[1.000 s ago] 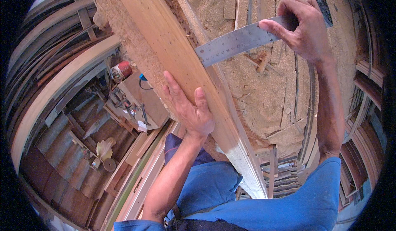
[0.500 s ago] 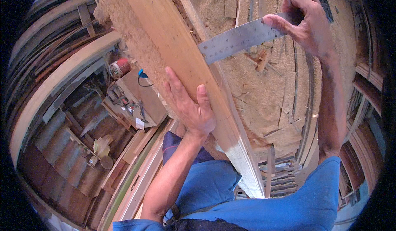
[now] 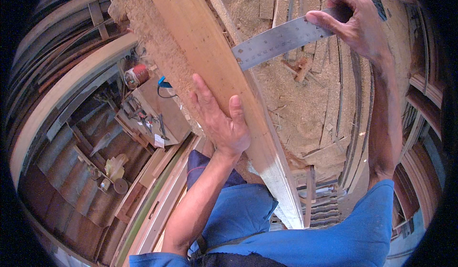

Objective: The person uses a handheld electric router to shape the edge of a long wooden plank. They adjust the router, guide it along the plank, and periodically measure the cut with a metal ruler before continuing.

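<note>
A long pale wooden beam runs slantwise from the far left toward my body. My left hand lies flat on its upper face, fingers stretched out and thumb apart, gripping nothing. To the right, my right hand pinches the outer end of a wide metal ruler between thumb and curled fingers. The ruler reaches left to the beam, its free end at the beam's right edge. Small marks line its face. The part of the ruler inside my right hand is hidden.
Sawdust and wood scraps cover the ground right of the beam. Left stands a wooden box with tools on it, beside a red tin. Stacked boards line the far left. Near my body, the beam's end is brightly lit.
My right hand has moved slightly away and upward in the picture, with the ruler shifting a little along. My left hand stays flat on the beam.
</note>
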Action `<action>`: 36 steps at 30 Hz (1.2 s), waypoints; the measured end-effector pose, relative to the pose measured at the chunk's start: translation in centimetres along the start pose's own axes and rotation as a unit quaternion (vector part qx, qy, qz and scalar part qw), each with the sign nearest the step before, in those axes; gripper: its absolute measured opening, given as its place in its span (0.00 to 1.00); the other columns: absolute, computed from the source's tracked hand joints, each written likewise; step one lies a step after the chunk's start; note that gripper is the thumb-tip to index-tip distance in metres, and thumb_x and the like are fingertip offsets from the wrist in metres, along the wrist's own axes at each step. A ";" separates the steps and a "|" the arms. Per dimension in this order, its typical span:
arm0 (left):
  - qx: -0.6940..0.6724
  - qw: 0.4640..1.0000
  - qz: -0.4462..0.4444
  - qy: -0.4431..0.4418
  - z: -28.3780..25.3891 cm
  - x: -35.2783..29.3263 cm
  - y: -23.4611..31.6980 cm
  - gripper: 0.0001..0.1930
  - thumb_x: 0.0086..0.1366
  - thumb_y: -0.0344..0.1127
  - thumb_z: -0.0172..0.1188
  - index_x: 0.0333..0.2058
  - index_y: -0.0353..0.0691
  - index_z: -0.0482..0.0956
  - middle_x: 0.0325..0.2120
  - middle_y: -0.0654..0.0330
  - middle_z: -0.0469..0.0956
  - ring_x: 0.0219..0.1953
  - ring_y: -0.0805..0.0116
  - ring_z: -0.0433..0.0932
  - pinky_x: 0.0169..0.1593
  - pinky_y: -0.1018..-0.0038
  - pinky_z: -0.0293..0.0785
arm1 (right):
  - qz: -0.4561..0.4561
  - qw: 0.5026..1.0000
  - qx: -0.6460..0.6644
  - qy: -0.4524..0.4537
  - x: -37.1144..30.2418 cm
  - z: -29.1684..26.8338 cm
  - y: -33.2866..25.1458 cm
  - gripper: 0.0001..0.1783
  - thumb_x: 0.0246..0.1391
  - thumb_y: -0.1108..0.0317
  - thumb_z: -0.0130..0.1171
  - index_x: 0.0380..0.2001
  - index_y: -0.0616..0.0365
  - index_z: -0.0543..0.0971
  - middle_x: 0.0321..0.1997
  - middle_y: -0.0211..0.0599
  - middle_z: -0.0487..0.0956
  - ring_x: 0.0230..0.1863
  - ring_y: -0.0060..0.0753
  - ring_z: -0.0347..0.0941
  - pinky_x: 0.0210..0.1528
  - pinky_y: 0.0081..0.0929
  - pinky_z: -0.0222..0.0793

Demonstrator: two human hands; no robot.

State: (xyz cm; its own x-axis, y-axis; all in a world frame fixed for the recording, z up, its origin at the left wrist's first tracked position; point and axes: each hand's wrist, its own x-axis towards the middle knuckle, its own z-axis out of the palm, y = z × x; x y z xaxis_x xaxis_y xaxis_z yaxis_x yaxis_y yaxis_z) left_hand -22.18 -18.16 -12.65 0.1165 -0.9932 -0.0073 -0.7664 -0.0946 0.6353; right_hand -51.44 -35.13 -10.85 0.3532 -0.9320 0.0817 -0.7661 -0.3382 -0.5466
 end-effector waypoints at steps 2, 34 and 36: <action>0.001 1.000 -0.002 -0.002 0.0 -0.1 0.0 0.43 0.73 0.53 0.50 0.74 0.30 0.45 0.72 0.39 0.54 0.73 0.44 0.57 0.76 0.51 0.38 | 0.026 0.999 0.026 -0.011 -0.1 0.1 0.1 0.29 0.50 0.44 0.75 0.20 0.55 0.73 0.17 0.24 0.66 0.21 0.20 0.60 0.26 0.25 0.55; -0.003 1.000 0.000 -0.013 0.0 0.0 -0.1 0.43 0.74 0.54 0.49 0.74 0.30 0.42 0.73 0.38 0.53 0.75 0.46 0.53 0.77 0.51 0.35 | -0.018 0.997 -0.075 0.032 -1.4 0.1 -0.8 0.29 0.50 0.41 0.74 0.20 0.53 0.73 0.19 0.24 0.68 0.24 0.22 0.61 0.35 0.25 0.58; -0.005 1.000 -0.010 -0.017 -0.1 0.0 0.0 0.44 0.74 0.54 0.49 0.74 0.30 0.42 0.73 0.39 0.53 0.75 0.46 0.54 0.77 0.51 0.34 | 0.022 0.998 -0.047 0.018 -1.5 0.1 -0.9 0.29 0.50 0.41 0.74 0.20 0.53 0.73 0.19 0.24 0.68 0.24 0.22 0.61 0.35 0.26 0.59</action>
State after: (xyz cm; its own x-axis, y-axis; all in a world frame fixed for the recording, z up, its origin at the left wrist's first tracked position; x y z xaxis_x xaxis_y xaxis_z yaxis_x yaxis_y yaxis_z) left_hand -22.11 -18.17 -12.64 0.1107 -0.9928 -0.0462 -0.7574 -0.1144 0.6428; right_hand -51.25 -33.39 -10.59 0.3000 -0.9496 0.0911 -0.8279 -0.3066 -0.4696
